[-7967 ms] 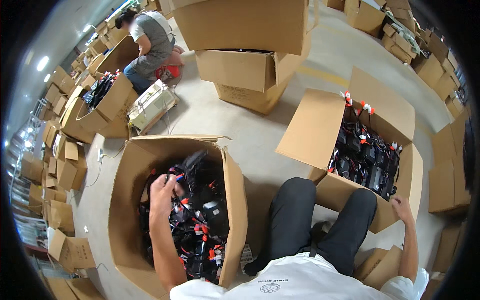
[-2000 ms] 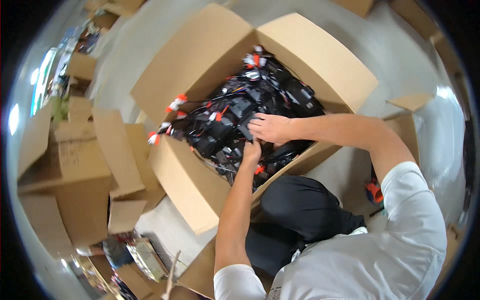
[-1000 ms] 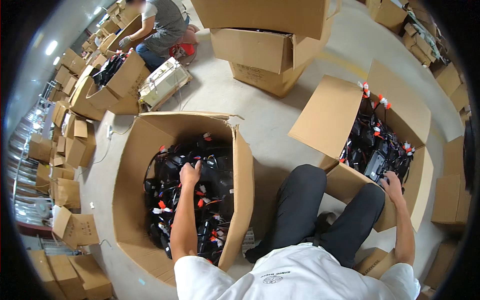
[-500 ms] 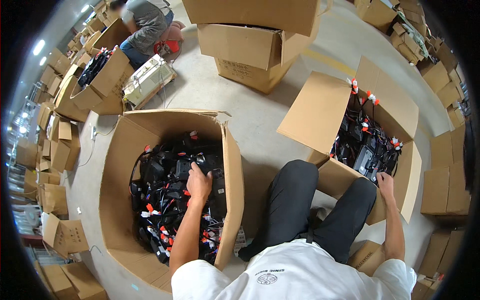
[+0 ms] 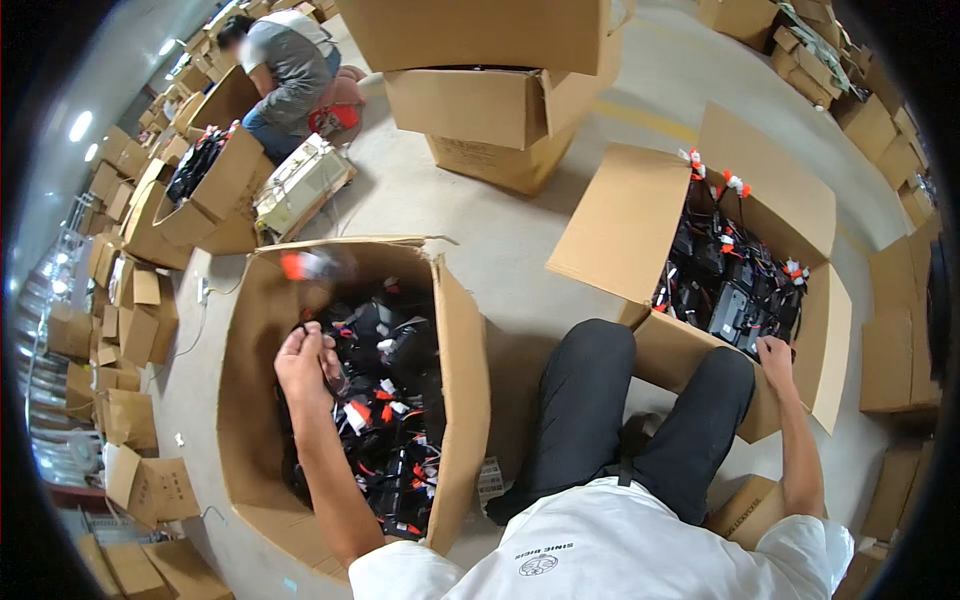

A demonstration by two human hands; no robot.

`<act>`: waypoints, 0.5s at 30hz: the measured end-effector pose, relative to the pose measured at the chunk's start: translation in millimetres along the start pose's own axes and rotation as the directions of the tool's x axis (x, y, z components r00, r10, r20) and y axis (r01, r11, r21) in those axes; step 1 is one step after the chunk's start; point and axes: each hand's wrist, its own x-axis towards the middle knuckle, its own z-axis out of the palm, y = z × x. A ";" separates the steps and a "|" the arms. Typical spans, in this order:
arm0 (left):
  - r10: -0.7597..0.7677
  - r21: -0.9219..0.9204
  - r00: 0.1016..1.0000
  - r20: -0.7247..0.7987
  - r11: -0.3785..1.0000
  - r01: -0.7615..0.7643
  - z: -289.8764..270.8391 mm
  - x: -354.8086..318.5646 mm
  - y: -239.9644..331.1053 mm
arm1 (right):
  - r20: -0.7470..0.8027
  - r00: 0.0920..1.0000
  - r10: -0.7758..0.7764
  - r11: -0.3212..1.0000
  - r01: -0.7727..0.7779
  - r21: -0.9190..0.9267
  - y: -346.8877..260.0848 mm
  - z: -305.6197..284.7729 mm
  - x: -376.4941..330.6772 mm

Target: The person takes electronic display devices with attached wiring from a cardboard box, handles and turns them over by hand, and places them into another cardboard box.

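Observation:
My left hand [image 5: 308, 362] is over the left side of the large open cardboard box [image 5: 463, 400]. Its fingers pinch a black cable, whose red and white connector [image 5: 312, 265] swings blurred above them. Below lies a heap of black plastic devices [image 5: 405, 345] with cables and red and white plugs. My right hand [image 5: 776, 362] is closed at the near edge of the second open box [image 5: 690, 355], beside a dark grey device [image 5: 733, 310]. What its fingers grip there is hidden. Black devices with cables and plugs fill that box too.
Stacked cardboard boxes [image 5: 470, 105] stand ahead. At the far left another person [image 5: 290, 75] bends beside a box of black devices [image 5: 200, 165] and a beige machine [image 5: 303, 185]. More cartons line both sides. My knees [image 5: 590, 380] are between the two open boxes.
My left hand has moved left and up out of the middle of the heap, lifting a cable whose connector now swings above it. My right hand stays at the second box.

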 end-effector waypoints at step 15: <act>0.243 0.092 0.812 0.530 0.936 -0.340 134.0 -137.0 187.3 | -0.133 0.621 -0.773 0.461 0.693 0.555 -357.6 -71.4 5.5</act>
